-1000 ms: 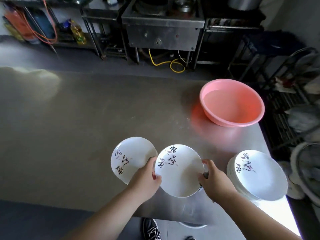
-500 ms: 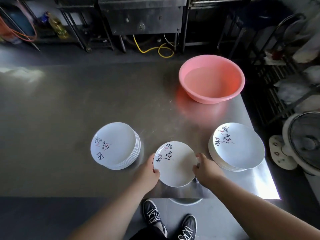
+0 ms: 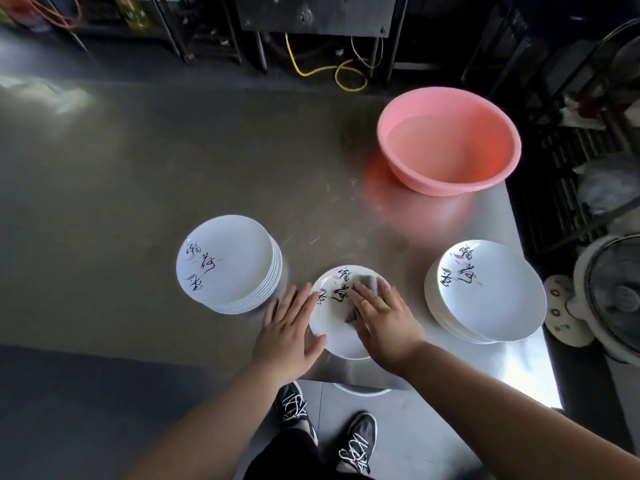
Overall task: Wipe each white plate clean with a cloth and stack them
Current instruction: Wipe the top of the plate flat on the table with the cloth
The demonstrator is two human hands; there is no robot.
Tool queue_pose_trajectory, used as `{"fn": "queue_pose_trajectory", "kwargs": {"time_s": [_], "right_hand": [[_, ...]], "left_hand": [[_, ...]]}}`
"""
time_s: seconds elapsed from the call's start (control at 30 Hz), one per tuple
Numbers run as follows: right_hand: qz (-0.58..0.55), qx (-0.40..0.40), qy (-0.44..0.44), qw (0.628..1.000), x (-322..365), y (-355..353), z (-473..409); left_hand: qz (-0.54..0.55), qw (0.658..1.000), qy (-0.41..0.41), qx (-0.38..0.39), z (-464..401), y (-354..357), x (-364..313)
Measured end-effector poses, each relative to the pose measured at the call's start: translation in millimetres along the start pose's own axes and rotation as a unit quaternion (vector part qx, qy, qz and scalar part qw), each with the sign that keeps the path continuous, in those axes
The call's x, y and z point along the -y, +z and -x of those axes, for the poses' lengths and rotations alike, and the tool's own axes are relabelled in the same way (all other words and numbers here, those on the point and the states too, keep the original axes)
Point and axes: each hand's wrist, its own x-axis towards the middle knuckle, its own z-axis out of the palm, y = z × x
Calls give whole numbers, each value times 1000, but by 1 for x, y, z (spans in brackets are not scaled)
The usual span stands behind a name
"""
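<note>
I see white plate with black calligraphy; right hand flat, fingers spread, pressing grey cloth; left hand spread, steadying rim.

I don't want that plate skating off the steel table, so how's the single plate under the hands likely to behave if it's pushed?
The plate looks rigid and glazed, on shiny steel table, so it would probably slide easily. The left hand lies flat on its rim, likely steadying it, while the right hand presses the cloth. Being near the table's front edge, it could probably break if shoved off.
</note>
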Motion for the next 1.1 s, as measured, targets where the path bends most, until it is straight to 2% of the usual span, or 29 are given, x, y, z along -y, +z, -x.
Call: {"fn": "queue_pose_trajectory", "kwargs": {"time_s": [0.1,0.17,0.3,0.4,0.57,0.63,0.73,0.83,0.9,1.0,1.1], "right_hand": [[86,14,-14,996,3,19,14],[92,27,-37,995,1,32,19],[125,118,-55,984,-3,30,-10],[121,127,-73,982,8,15,-34],[142,156,-182,960,8,17,13],[152,187,-198,950,-2,20,23],[151,158,-135,966,-6,12,-1],[140,168,-48,975,-5,5,-21],[134,171,-76,973,-5,8,-7],[152,159,-164,962,-6,13,35],[161,151,-184,958,-13,10,36]], "left_hand": [[-11,1000,15,-7,-2,-1,-3],[-15,1000,13,-2,-2,2,-3],[-15,1000,16,-3,-2,4,-2],[-21,1000,12,6,-3,2,-2],[-34,999,-3,17,-1,3,-3],[-37,999,-2,15,-2,4,-3],[-38,999,6,11,-3,5,-1],[-32,999,9,-3,-1,7,0],[-34,999,7,0,-1,7,0],[-42,999,5,12,-1,7,0],[-40,999,2,14,-2,5,-1]]}}
